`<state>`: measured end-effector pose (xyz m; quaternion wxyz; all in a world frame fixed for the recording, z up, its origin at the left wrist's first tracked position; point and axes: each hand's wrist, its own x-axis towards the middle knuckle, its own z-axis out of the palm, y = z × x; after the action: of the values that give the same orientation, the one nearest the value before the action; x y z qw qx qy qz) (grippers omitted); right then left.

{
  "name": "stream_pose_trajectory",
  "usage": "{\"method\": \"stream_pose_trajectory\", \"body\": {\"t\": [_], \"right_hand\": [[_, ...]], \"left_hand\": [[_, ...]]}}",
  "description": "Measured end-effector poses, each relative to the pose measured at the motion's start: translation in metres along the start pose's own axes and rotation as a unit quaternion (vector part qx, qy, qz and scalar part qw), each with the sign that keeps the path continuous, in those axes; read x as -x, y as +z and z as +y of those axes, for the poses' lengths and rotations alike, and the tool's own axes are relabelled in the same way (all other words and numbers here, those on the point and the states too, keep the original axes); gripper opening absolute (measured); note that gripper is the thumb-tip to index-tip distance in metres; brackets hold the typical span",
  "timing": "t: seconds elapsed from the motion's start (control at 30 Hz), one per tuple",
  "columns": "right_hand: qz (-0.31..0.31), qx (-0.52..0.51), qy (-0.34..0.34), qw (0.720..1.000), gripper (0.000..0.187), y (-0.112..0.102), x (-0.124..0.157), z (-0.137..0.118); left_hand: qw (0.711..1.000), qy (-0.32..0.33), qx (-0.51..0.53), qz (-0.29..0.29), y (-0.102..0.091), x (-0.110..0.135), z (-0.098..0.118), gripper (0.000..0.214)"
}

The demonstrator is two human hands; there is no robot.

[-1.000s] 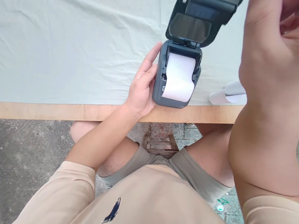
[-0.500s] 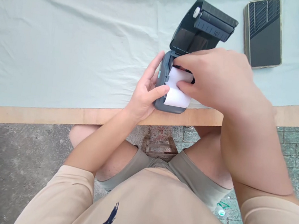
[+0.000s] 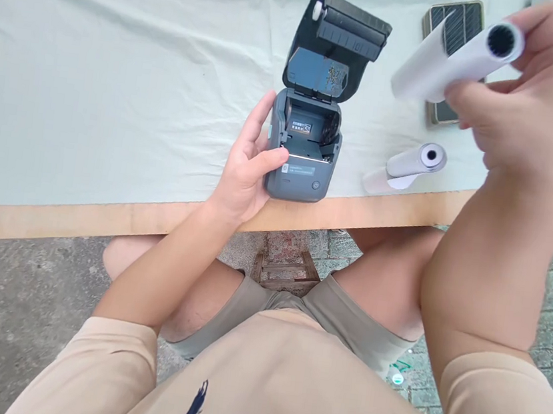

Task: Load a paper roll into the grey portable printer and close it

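- Half a second ago the right hand (image 3: 540, 112) was down in the printer's bay, pinching the white paper. It is now raised high at the right, well clear of the printer (image 3: 301, 170), and the paper roll (image 3: 445, 63) has come out with it.
- The right hand's fingers (image 3: 471, 100) are closed round the paper roll near its nearer end. The roll tilts in the air, its dark hollow core facing the camera at the upper right.
- The left hand (image 3: 243, 169) has stayed at the printer's left side. Its palm and fingers lie along the grey casing and the thumb presses on the front corner, so it grips the body and steadies it.
- The printer stands near the front edge of the surface (image 3: 103, 219) with its lid (image 3: 336, 46) swung up and back. The open bay shows dark walls and a small label inside.
- A second roll (image 3: 410, 163) lies on its side on the pale cloth (image 3: 120, 80), to the right of the printer and apart from it.
- A flat dark device (image 3: 460, 21) lies farther back. The held roll hides most of it, so it may be a phone or a power bank.
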<state>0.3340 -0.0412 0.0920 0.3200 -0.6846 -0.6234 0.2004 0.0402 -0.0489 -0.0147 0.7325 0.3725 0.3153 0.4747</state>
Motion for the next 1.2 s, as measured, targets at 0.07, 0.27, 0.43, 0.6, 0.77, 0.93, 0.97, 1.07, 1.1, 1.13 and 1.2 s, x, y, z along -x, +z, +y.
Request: {"method": "stream_pose_trajectory", "body": {"t": [0.07, 0.27, 0.43, 0.6, 0.77, 0.93, 0.97, 1.07, 1.1, 1.13, 1.2], "right_hand": [[0.011, 0.011, 0.039, 0.999, 0.032, 0.01, -0.001, 0.012], [0.025, -0.023, 0.076, 0.997, 0.035, -0.008, 0.032, 0.034], [-0.12, -0.081, 0.087, 0.986, 0.047, -0.025, 0.052, 0.057], [-0.182, -0.038, 0.004, 0.983, 0.039, -0.009, 0.043, 0.053], [-0.168, -0.106, 0.021, 0.98, 0.028, 0.0, 0.038, 0.028], [-0.144, -0.205, 0.037, 0.967, 0.055, 0.009, 0.038, 0.006], [-0.141, -0.211, 0.034, 0.967, 0.06, 0.012, 0.037, 0.004], [-0.135, -0.228, 0.022, 0.964, 0.067, 0.019, 0.033, 0.002], [-0.132, -0.233, 0.016, 0.963, 0.066, 0.021, 0.032, 0.001], [-0.128, -0.235, 0.006, 0.964, 0.064, 0.022, 0.031, 0.0], [-0.115, -0.235, -0.021, 0.965, 0.06, 0.023, 0.03, -0.006]], "left_hand": [[1.0, 0.006, -0.007, 0.006, 0.001, 0.0, 0.002, 0.087], [1.0, 0.012, 0.0, 0.018, 0.003, 0.002, 0.007, 0.08], [1.0, 0.024, 0.005, 0.02, 0.002, 0.002, 0.007, 0.075], [0.999, 0.028, 0.035, 0.015, 0.002, 0.0, 0.007, 0.07], [0.997, 0.052, 0.053, 0.017, 0.002, -0.001, 0.003, 0.067], [0.999, 0.035, 0.02, 0.018, 0.001, 0.0, 0.004, 0.075], [0.999, 0.028, 0.014, 0.017, 0.002, 0.001, 0.004, 0.075], [1.0, 0.025, 0.005, 0.019, 0.002, 0.001, 0.005, 0.076], [0.999, 0.028, 0.003, 0.022, 0.002, 0.001, 0.005, 0.077], [0.999, 0.027, 0.0, 0.023, 0.002, 0.001, 0.005, 0.079], [0.999, 0.017, -0.009, 0.025, 0.002, 0.0, 0.004, 0.083]]}}
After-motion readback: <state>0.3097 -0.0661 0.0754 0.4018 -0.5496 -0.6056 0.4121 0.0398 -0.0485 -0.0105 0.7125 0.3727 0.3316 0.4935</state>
